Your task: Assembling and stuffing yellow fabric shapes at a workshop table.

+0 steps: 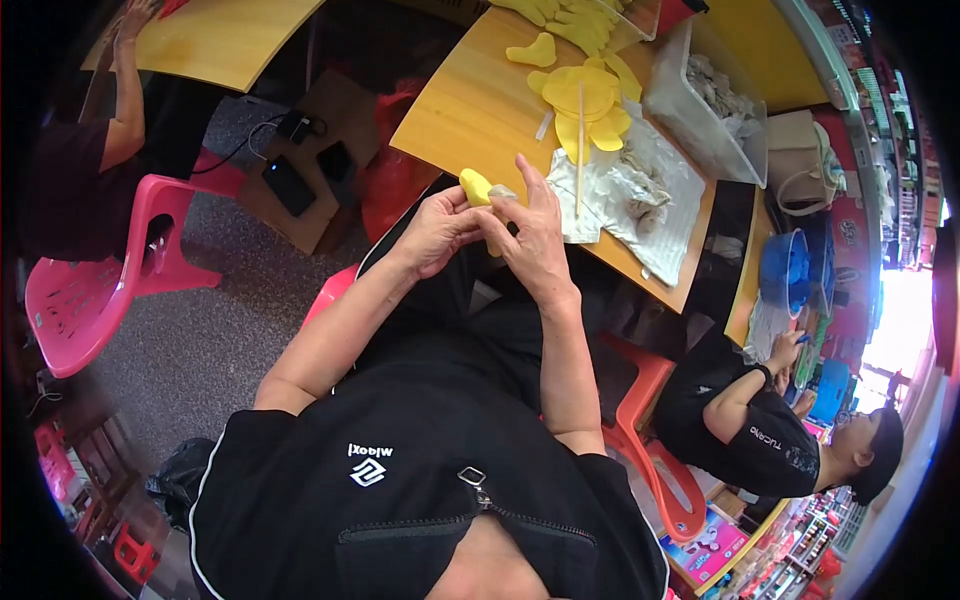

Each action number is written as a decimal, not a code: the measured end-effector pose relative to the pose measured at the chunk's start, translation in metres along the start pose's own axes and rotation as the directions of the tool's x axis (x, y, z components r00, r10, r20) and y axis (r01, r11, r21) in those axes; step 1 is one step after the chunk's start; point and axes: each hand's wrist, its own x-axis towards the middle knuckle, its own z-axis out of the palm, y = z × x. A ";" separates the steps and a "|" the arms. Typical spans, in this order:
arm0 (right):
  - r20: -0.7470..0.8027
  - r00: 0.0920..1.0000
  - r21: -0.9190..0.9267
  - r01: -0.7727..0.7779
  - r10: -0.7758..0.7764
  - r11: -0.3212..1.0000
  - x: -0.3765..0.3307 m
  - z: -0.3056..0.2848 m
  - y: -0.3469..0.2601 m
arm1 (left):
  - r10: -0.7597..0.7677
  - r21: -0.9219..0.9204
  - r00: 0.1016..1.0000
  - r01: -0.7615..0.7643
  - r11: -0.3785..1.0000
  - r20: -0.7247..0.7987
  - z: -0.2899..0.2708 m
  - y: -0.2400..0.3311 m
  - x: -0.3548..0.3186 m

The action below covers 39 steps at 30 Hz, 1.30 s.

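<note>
Here, seen from the head camera looking down:

- A wooden table (470,110) stands ahead of the person, its near edge just beyond the raised hands.
- On it lies a heap of flat yellow fabric pieces (585,100) with a thin wooden stick (579,150) laid across them; 1 separate yellow piece (533,52) lies farther back.
- White stuffing (640,195) is spread on the table just to the right of the hands, and a clear plastic bin (700,100) holding more of it stands behind that.
- A pink plastic chair (90,290) stands well to the left, with another person seated at a second table there; a third person in black works at the lower right beside a blue basin (785,270).
- Nothing blocks the view of the hands; the person's black top fills the bottom of the picture.
- The small yellow stuffed piece (475,187) is held above the lap, in front of the table edge, between both hands.
- The left hand (435,232) is curled around its lower part, fingers clenched on it.
- The right hand (535,235) pinches its right side with thumb and fingertips (500,212), a bit of white showing there.
</note>
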 end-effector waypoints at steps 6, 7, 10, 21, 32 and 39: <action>-0.230 0.972 0.087 -0.033 0.052 0.996 -0.004 -0.001 -0.018 | 0.017 -0.093 1.000 -0.017 0.996 -0.005 -0.006 -0.006 -0.001; -0.301 0.943 0.172 -0.092 0.142 0.981 -0.004 -0.001 -0.018 | 0.028 -0.066 0.999 -0.030 0.997 -0.024 -0.007 -0.005 -0.001; -0.252 0.955 0.102 -0.132 0.154 0.986 -0.006 0.000 -0.015 | 0.003 -0.077 0.999 -0.006 0.997 -0.035 -0.006 -0.003 0.000; 0.079 0.990 0.172 -0.133 0.121 0.976 -0.013 -0.002 0.005 | 0.026 0.098 1.000 -0.028 0.995 0.014 -0.007 0.007 -0.004; -0.056 0.975 0.232 -0.197 0.215 0.953 -0.013 0.016 0.000 | -0.102 0.180 0.993 0.112 0.977 -0.064 -0.006 -0.009 -0.002; -0.275 0.957 0.094 -0.070 0.093 0.993 -0.026 0.018 -0.009 | -0.023 0.003 0.990 0.024 1.000 -0.140 -0.004 -0.001 -0.002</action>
